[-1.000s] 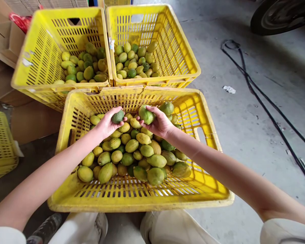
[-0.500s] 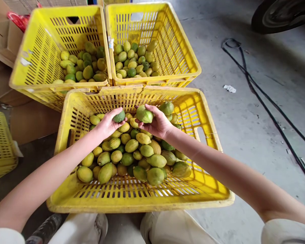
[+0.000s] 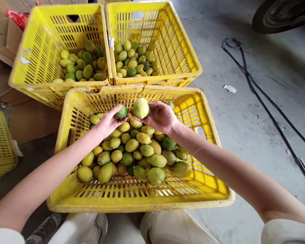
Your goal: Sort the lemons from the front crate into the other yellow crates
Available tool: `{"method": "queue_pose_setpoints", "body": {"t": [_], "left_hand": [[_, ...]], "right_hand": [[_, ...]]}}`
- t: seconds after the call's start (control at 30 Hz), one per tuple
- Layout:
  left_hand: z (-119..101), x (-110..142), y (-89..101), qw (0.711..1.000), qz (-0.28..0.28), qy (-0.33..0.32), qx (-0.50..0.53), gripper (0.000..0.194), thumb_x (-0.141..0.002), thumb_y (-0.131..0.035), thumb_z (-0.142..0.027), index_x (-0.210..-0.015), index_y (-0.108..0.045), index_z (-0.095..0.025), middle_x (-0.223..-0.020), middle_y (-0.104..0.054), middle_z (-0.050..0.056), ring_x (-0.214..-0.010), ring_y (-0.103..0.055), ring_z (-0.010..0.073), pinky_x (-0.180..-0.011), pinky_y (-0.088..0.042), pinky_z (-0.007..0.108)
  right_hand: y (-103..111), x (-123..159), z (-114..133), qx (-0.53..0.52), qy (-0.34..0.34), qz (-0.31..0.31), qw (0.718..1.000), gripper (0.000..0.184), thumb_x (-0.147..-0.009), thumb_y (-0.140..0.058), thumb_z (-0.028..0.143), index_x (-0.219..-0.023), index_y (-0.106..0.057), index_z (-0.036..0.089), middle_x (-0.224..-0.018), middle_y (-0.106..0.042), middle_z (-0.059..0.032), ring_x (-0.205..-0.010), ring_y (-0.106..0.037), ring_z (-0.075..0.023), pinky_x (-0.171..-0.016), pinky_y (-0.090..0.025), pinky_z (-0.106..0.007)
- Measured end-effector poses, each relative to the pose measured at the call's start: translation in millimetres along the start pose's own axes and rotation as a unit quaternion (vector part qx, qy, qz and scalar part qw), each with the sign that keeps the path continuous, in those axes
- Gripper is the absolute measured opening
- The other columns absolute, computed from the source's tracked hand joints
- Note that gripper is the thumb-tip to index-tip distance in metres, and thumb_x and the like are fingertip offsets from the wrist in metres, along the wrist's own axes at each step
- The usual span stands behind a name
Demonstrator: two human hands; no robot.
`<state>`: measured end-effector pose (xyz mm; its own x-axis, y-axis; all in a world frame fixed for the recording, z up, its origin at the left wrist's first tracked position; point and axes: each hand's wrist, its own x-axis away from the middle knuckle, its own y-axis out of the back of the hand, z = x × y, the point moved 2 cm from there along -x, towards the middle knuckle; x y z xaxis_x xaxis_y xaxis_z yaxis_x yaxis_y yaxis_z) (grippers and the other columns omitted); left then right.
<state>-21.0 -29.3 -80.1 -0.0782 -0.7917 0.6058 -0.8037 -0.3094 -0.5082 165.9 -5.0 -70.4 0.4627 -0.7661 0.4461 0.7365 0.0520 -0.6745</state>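
On the grey floor (image 3: 246, 139), a white scrap (image 3: 230, 88) lies near a black cable (image 3: 277, 124), a dark wheel (image 3: 282, 17) beyond.

The green fruit (image 3: 122, 112), seemingly rough-skinned, was held in the left hand (image 3: 108, 124); the larger pale fruit (image 3: 140, 108) rested on the open right hand (image 3: 163, 117), above the crate (image 3: 142, 203).

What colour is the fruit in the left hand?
The fruit in the left hand is dark green, seen best in the head view.
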Motion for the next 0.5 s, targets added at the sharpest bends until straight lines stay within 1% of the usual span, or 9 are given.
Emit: {"method": "queue_pose_setpoints", "body": {"t": [0.07,0.1,0.13,0.2,0.27,0.33,0.37,0.43,0.5], "left_hand": [[0,1,0.1,1.000,0.001,-0.003,-0.022,0.012,-0.093,-0.067,-0.022,-0.083,-0.062,-0.018,-0.073,-0.065,0.001,-0.057,-0.061,0.0098,-0.050,-0.052,0.017],[-1,2,0.2,1.000,0.003,-0.004,-0.026,0.014,-0.092,-0.070,-0.023,-0.081,-0.062,-0.018,-0.070,-0.063,-0.001,-0.054,-0.059,0.0089,-0.048,-0.049,0.016],[0,2,0.4,1.000,0.003,-0.007,-0.024,0.013,-0.089,-0.071,-0.020,-0.080,-0.063,-0.018,-0.070,-0.063,-0.001,-0.055,-0.059,0.0086,-0.049,-0.050,0.016],[0,2,1.0,1.000,0.000,-0.016,-0.012,0.010,-0.084,-0.072,-0.013,-0.079,-0.065,-0.017,-0.073,-0.066,-0.001,-0.063,-0.065,0.0096,-0.060,-0.056,0.018],[2,2,1.4,1.000,-0.003,-0.019,-0.002,0.010,-0.081,-0.071,-0.006,-0.080,-0.067,-0.016,-0.077,-0.070,0.001,-0.073,-0.070,0.0114,-0.071,-0.061,0.021],[3,2,1.4,1.000,-0.001,-0.015,-0.001,0.009,-0.082,-0.069,-0.006,-0.084,-0.069,-0.015,-0.082,-0.073,0.003,-0.078,-0.071,0.0117,-0.076,-0.061,0.021],[3,2,1.3,1.000,-0.002,-0.012,-0.001,0.007,-0.084,-0.069,-0.008,-0.086,-0.069,-0.015,-0.085,-0.073,0.003,-0.079,-0.070,0.0117,-0.076,-0.060,0.021],[2,2,1.0,1.000,-0.005,-0.016,0.018,0.003,-0.090,-0.069,-0.019,-0.092,-0.070,-0.016,-0.088,-0.073,0.004,-0.080,-0.070,0.0126,-0.078,-0.061,0.022],[0,1,0.1,0.998,-0.009,-0.020,0.058,0.011,-0.096,-0.061,-0.027,-0.094,-0.068,-0.019,-0.091,-0.072,0.004,-0.087,-0.070,0.0153,-0.086,-0.063,0.028]], "right_hand": [[1,-1,-7,0.013,0.001,-0.025,1.000,0.013,-0.084,-0.065,0.024,-0.097,-0.062,0.023,-0.085,-0.074,-0.0026,-0.083,-0.072,-0.0225,-0.072,-0.064,-0.036],[1,-1,-11,0.016,-0.001,-0.036,0.999,0.012,-0.085,-0.070,0.026,-0.094,-0.062,0.024,-0.083,-0.072,-0.0012,-0.078,-0.071,-0.0196,-0.066,-0.062,-0.031],[3,-1,-16,0.015,-0.007,-0.047,0.999,0.015,-0.085,-0.074,0.028,-0.093,-0.061,0.024,-0.081,-0.071,0.0002,-0.074,-0.069,-0.0171,-0.061,-0.059,-0.027],[6,-1,-23,0.000,-0.030,-0.071,0.997,0.019,-0.084,-0.077,0.029,-0.091,-0.061,0.024,-0.081,-0.071,0.0014,-0.070,-0.068,-0.0147,-0.058,-0.057,-0.024],[9,-1,-26,-0.024,-0.063,-0.097,0.993,0.019,-0.085,-0.076,0.031,-0.091,-0.060,0.023,-0.081,-0.071,-0.0002,-0.071,-0.070,-0.0169,-0.061,-0.060,-0.027],[10,0,-24,-0.042,-0.078,-0.110,0.990,0.023,-0.084,-0.076,0.037,-0.091,-0.059,0.023,-0.080,-0.070,-0.0027,-0.074,-0.072,-0.0212,-0.066,-0.063,-0.033],[9,0,-21,-0.047,-0.074,-0.108,0.990,0.027,-0.084,-0.077,0.041,-0.092,-0.059,0.023,-0.081,-0.071,-0.0036,-0.076,-0.073,-0.0231,-0.068,-0.064,-0.035],[7,1,-14,-0.052,-0.052,-0.097,0.993,0.033,-0.082,-0.078,0.046,-0.096,-0.060,0.023,-0.085,-0.071,-0.0054,-0.082,-0.074,-0.0259,-0.071,-0.065,-0.038],[4,3,-8,-0.059,-0.029,-0.086,0.994,0.032,-0.083,-0.074,0.046,-0.102,-0.062,0.023,-0.091,-0.073,-0.0071,-0.088,-0.074,-0.0276,-0.075,-0.066,-0.040]]}}
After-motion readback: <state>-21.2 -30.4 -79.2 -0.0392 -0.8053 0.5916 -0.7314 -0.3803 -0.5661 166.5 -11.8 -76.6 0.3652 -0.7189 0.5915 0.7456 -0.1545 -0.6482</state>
